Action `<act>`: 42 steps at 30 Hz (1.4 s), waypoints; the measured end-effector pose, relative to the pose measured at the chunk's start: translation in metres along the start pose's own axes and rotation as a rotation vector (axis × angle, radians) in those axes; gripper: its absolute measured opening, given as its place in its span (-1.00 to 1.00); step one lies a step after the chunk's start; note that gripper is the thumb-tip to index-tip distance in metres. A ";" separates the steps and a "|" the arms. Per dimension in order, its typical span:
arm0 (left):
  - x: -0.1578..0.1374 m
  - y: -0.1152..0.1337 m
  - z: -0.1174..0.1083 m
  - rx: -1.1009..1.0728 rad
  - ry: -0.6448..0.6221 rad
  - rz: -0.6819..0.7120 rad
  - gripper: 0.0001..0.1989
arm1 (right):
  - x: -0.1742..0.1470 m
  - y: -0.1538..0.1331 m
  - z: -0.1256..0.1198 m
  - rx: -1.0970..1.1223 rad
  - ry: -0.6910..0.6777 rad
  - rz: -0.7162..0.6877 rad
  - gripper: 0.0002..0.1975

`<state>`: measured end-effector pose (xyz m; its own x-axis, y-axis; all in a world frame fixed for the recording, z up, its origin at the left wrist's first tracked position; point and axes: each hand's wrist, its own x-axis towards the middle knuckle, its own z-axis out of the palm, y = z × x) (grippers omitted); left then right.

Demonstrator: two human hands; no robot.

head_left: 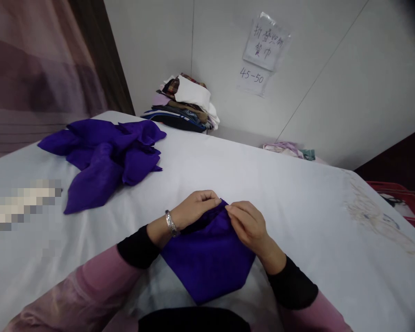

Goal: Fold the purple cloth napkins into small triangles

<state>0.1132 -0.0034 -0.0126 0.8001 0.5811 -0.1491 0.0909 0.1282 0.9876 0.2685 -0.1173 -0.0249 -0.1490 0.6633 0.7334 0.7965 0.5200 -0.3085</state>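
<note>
A purple cloth napkin (210, 263) lies in front of me near the table's front edge, its lower part spread to a blunt point. My left hand (197, 208), with a silver bracelet at the wrist, pinches the gathered top edge of the napkin. Close beside it, my right hand (249, 226) pinches the same edge between thumb and fingers. The fingertips of both hands almost meet at the small pleated tip. Part of the napkin's upper side is hidden under the left hand.
Several crumpled purple cloths (107, 152) lie in a heap at the left. Behind the white-covered table (207, 161) stands a stack of folded clothes (185, 103). Handwritten paper signs (263, 41) hang on the wall. A red basket (401, 203) is at the far right.
</note>
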 end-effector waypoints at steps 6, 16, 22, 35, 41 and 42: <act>-0.002 -0.001 0.003 -0.066 -0.009 -0.048 -0.72 | 0.002 -0.001 0.002 0.071 -0.006 0.124 -0.61; 0.002 0.002 0.002 -0.030 0.105 -0.069 -0.75 | 0.004 -0.007 -0.002 0.209 0.024 0.102 -0.60; 0.000 0.003 0.002 0.005 0.051 -0.031 -0.72 | 0.005 -0.006 -0.001 0.199 0.020 0.129 -0.62; -0.009 0.003 0.008 0.046 -0.137 0.104 -0.80 | 0.004 -0.003 0.005 0.194 0.016 0.250 -0.57; -0.005 0.001 0.004 0.125 -0.028 0.106 -0.80 | 0.005 0.011 -0.001 0.408 -0.069 0.468 -0.47; -0.005 0.002 0.001 0.139 0.003 0.113 -0.79 | 0.005 0.015 -0.003 0.474 -0.119 0.523 -0.42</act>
<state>0.1104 -0.0070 -0.0094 0.8083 0.5877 -0.0367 0.0815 -0.0499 0.9954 0.2815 -0.1078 -0.0243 0.0981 0.9299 0.3544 0.4444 0.2777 -0.8517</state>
